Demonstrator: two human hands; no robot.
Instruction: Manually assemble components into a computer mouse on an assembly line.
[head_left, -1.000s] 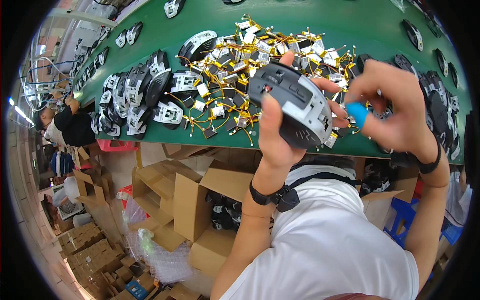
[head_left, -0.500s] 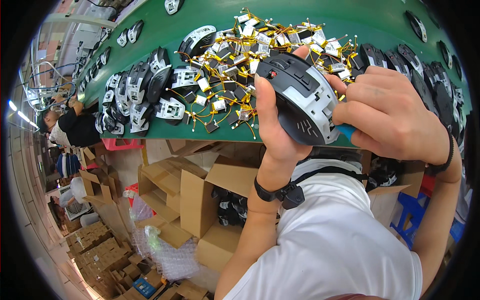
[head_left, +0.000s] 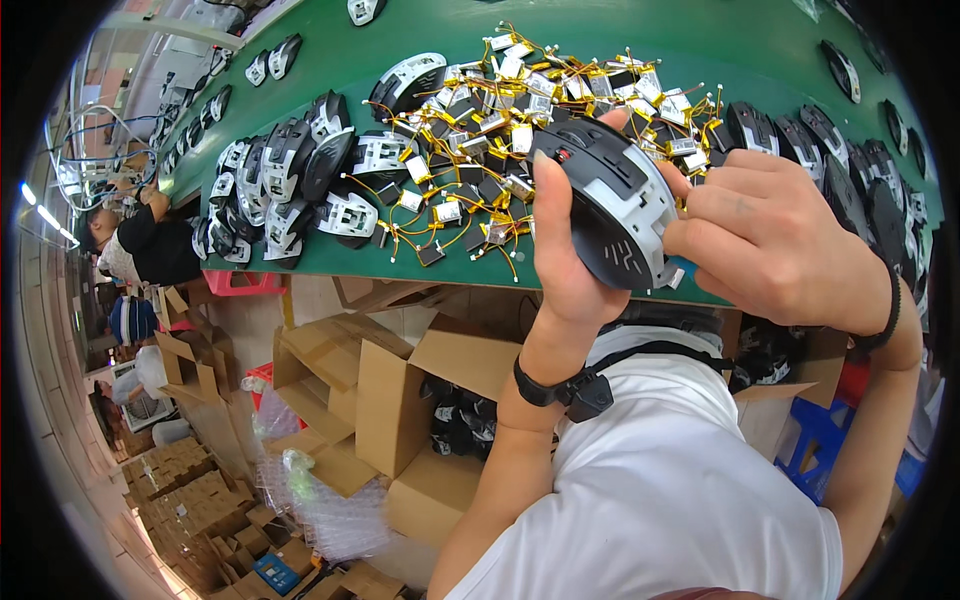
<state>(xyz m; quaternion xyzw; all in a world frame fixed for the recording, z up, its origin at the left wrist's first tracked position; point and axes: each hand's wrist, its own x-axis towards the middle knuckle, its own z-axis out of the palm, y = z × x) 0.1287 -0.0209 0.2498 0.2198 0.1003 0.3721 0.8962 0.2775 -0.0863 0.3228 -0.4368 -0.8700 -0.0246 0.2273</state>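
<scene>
My left hand is closed around a partly assembled computer mouse with a black body and a silver-white frame. It holds the mouse tilted above the table's near edge. My right hand is closed, its curled fingers at the right side of the mouse. What its fingertips pinch is hidden; only a small pale bit shows below them. Behind the mouse lies a heap of small battery packs with yellow tape and thin wires ending in white plugs.
More mouse bodies stand on the green table, in a cluster to the left and a row to the right. Below are an open cardboard box, bubble wrap and a blue stool. Another person sits far left.
Both hands and the mouse have shifted slightly to the right in view, as has the table's content. The blue bit under my right fingers no longer shows.
</scene>
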